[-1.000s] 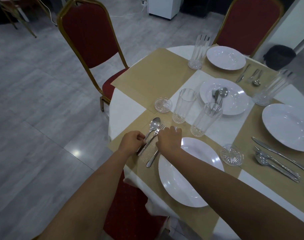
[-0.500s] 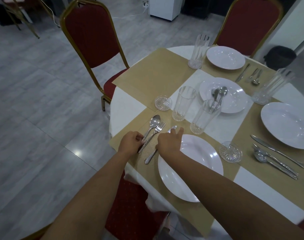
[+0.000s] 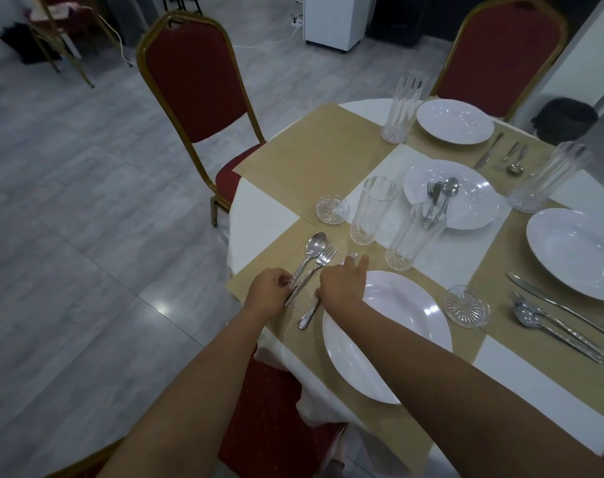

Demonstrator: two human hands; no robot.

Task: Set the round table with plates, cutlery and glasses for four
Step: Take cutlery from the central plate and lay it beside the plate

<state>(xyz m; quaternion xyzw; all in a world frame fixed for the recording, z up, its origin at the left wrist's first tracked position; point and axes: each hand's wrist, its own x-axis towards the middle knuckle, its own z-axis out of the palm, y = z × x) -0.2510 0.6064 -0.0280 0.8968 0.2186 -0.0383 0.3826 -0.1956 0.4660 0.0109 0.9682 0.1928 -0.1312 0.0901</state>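
Observation:
My left hand [image 3: 268, 292] pinches the handle ends of a spoon [image 3: 316, 243] and a fork [image 3: 327, 255], which lie side by side on the near tan placemat [image 3: 279, 257]. Over a knife [image 3: 307, 315] lies my right hand [image 3: 343, 282], fingers stretched along it and thumb by the handle; only the knife's handle and tip show. The white plate [image 3: 400, 326] of this place sits just to the right. Two empty glasses [image 3: 372, 208] [image 3: 414, 232] stand behind it. In the middle of the table, a plate [image 3: 472, 201] holds loose cutlery.
Places at the far [image 3: 453, 120] and right [image 3: 576, 250] have plates, cutlery and glasses. The placemat [image 3: 314, 150] before the left red chair [image 3: 193, 81] is bare. Glass coasters lie at its corner [image 3: 331, 209] and right of the near plate [image 3: 464, 305]. A chair seat [image 3: 269, 408] is below me.
My right hand has opened its fingers and stretched them along the knife. The left hand stays at the spoon and fork handles, which have shifted slightly.

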